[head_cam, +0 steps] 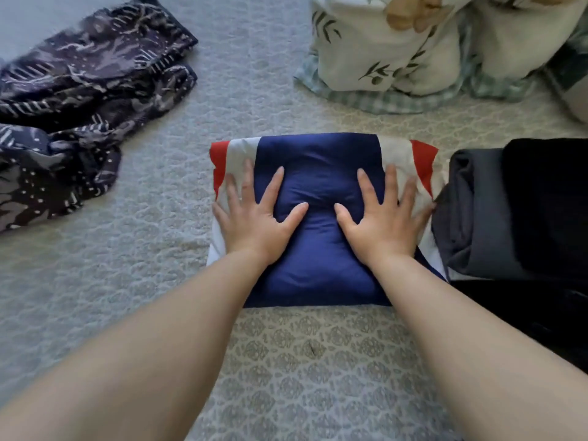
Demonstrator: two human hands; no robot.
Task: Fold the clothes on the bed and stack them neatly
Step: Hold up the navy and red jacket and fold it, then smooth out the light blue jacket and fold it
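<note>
Folded navy-red-white garment mid-bed, long axis left–right, touching the dark folded stack toward the bed's right edge. Left hand and right hand press flat, fingers spread — right hand nearer the stack.

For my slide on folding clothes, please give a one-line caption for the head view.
Both hands, left and right, press flat on a folded garment beside a dark stack.

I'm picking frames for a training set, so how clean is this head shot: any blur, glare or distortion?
Head view: soft, even daylight, no glare; wide-angle stretch swells the forearms at the bottom; the patterned dark garment looks slightly smeared; the black folded pile loses detail in shadow; both hands, left hand and right hand, are sharp on the folded blue garment.
</note>
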